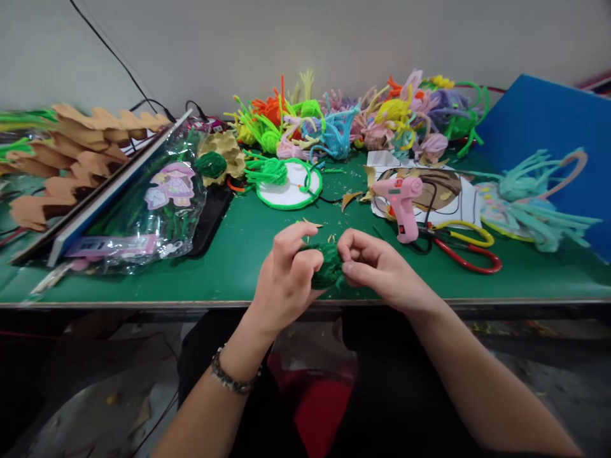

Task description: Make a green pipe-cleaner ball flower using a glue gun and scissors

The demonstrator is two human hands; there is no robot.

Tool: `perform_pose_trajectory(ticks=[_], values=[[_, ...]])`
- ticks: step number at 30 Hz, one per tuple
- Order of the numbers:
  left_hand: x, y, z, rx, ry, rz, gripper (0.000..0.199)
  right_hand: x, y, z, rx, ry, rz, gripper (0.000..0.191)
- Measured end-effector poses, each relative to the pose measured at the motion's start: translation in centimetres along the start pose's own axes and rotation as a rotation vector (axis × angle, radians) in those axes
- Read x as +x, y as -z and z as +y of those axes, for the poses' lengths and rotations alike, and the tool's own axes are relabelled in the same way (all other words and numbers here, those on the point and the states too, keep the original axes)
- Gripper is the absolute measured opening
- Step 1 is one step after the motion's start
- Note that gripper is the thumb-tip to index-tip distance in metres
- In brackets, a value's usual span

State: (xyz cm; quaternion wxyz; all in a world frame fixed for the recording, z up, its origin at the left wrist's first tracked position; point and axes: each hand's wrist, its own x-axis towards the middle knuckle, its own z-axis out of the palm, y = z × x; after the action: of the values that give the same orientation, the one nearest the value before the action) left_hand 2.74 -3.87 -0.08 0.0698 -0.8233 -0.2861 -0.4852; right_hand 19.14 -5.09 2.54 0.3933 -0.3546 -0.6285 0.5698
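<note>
My left hand point(286, 277) and my right hand point(377, 267) meet at the front edge of the green table point(229, 261). Both are closed around a small dark green pipe-cleaner ball point(328, 270) held between them. My left thumb and fingers wrap its left side, and my right fingertips pinch its right side. A beaded bracelet sits on my left wrist. Most of the ball is hidden by my fingers.
A pink glue gun point(403, 203) and red-and-yellow scissors point(465, 248) lie right of my hands. A white ring with green pipe cleaners point(289, 184) sits behind. Colourful pipe-cleaner flowers point(363, 121) line the back; a plastic packet point(153, 203) and brown cut-outs point(71, 159) lie left, a blue board point(554, 127) right.
</note>
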Motion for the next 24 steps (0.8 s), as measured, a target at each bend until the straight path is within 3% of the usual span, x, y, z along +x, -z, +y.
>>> perform_pose_trajectory(ticks=[4,8,10,13,14,16,19,24], values=[[0.0,-0.2,-0.2,0.06,0.109,-0.032,0.035,-0.4,0.8,-0.2,-0.287,0.088,0.12,0.008],[0.1,-0.5,-0.4,0.124,0.344,-0.22,0.039,-2.6,3.4,-2.0,-0.649,0.129,0.252,0.008],[0.1,-0.6,-0.7,0.123,0.415,-0.244,0.039,-4.3,5.3,-3.2,-0.84,0.024,0.377,0.011],[0.0,-0.6,-1.1,0.094,0.442,-0.157,0.039,-6.6,8.3,-4.0,-1.152,-0.232,0.723,0.005],[0.0,-0.6,-1.2,0.08,0.44,-0.129,0.04,-7.2,9.3,-3.9,-1.225,-0.292,0.735,0.01],[0.0,-0.6,-1.3,0.059,0.428,-0.105,0.039,-7.7,11.0,-3.0,-1.318,-0.339,0.677,0.025],[0.0,-0.6,-1.4,0.034,0.424,-0.118,0.037,-7.7,12.9,-1.3,-1.378,-0.387,0.358,0.029],[0.1,-0.2,-1.4,0.008,0.442,-0.14,0.036,-7.3,14.4,-0.9,-1.662,-0.413,0.262,0.023]])
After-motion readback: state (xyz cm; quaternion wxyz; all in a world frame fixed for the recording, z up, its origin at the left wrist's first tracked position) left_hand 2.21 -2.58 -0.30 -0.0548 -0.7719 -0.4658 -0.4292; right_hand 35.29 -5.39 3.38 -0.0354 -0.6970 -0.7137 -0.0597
